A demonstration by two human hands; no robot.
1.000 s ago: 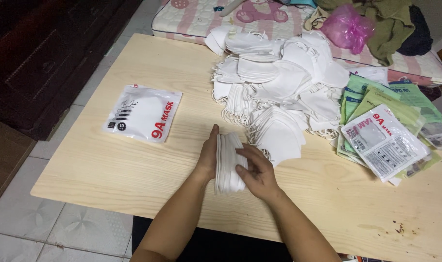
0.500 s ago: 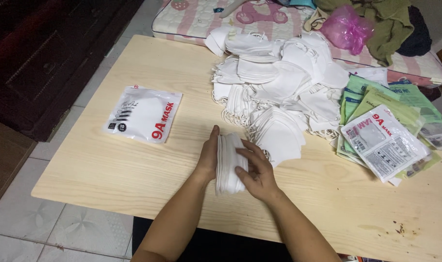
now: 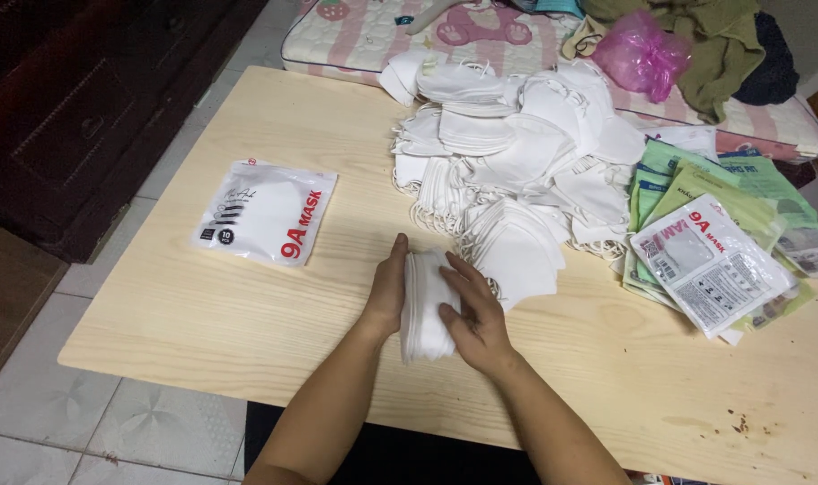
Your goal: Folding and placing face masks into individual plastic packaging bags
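A small stack of folded white face masks (image 3: pixel 424 310) stands on edge on the light wooden table (image 3: pixel 247 314). My left hand (image 3: pixel 388 289) presses flat against the stack's left side. My right hand (image 3: pixel 472 310) lies over its right side and top, fingers spread on the masks. Both hands squeeze the stack between them. Just behind my hands spreads a big loose pile of white masks (image 3: pixel 517 153).
A sealed white mask packet (image 3: pixel 265 211) lies at the left of the table. Several green and white packets (image 3: pixel 719 242) are heaped at the right. Behind the table are a striped pink mattress (image 3: pixel 355 40), a pink plastic bag (image 3: pixel 641 56) and clothes. Dark wooden furniture (image 3: pixel 76 99) stands left.
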